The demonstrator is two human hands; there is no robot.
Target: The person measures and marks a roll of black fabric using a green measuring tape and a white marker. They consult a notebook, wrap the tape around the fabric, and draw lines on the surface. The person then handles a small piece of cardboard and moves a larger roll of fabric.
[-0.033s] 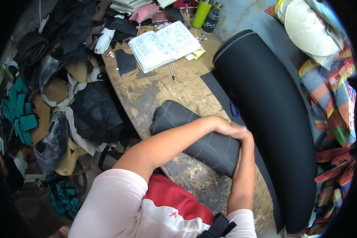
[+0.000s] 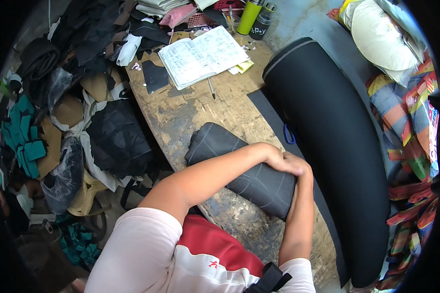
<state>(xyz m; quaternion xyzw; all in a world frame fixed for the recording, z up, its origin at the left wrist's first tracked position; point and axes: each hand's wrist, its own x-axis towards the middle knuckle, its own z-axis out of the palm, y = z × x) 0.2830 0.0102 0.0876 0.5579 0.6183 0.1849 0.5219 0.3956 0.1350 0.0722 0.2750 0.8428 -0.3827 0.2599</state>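
A folded bundle of dark grey sheet material [image 2: 259,188], marked with pale crossing lines, lies on the worn wooden table. My left forearm reaches over it from the left, and my left hand [image 2: 274,157] bends down at its far right edge. My right hand [image 2: 296,164] comes up along the bundle's right end and meets the left one there. Both hands overlap closely; their fingers are mostly hidden, so whether they grip the bundle does not show. Just beyond the hands lie the blue loop handles [image 2: 289,134] of what may be scissors, partly under a large black roll [image 2: 327,127].
An open notebook [image 2: 200,56] and a pen [image 2: 211,89] lie on the table's far part, beside a black scrap [image 2: 155,78]. A green bottle [image 2: 250,17] and dark bottle [image 2: 262,22] stand behind. Scrap heaps [image 2: 117,136] and a plastic chair [image 2: 87,195] crowd the left.
My hands have shifted very slightly against each other at the bundle's far right edge. The bundle and everything around it look the same.
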